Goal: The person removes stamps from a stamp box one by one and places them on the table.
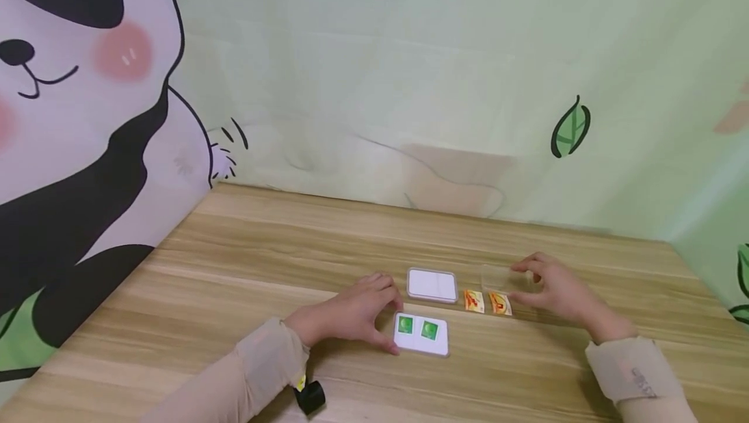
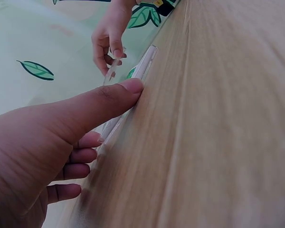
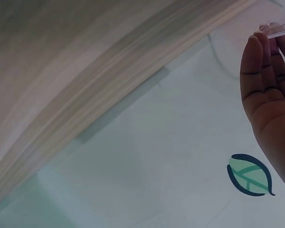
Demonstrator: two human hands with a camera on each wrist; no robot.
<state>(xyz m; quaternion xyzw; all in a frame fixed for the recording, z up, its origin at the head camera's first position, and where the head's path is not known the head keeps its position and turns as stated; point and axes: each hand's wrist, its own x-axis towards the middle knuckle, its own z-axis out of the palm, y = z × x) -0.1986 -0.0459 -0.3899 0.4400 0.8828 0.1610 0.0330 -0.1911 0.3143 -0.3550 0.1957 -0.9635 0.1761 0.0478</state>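
Observation:
My left hand (image 1: pixel 357 311) pinches the left end of a flat white box (image 1: pixel 420 345) between thumb and fingers. Two green square packets (image 1: pixel 430 330) lie on that box's white inside. In the left wrist view, the thumb presses on the near edge of the box (image 2: pixel 145 66). My right hand (image 1: pixel 558 290) grips a thin transparent plastic lid (image 1: pixel 496 277) by its right side. The right wrist view catches just a corner of the lid (image 3: pixel 279 34) at the fingertips. Beneath the lid's near edge lie two small orange-and-yellow packets (image 1: pixel 474 301) on the table.
Behind the held box, a second white box (image 1: pixel 432 285) lies flat on the wood-grain table (image 1: pixel 234 319). A small black cylindrical object (image 1: pixel 310 398) is by the left sleeve. A printed panda-and-leaf curtain (image 1: pixel 328 85) borders the table at the back and left.

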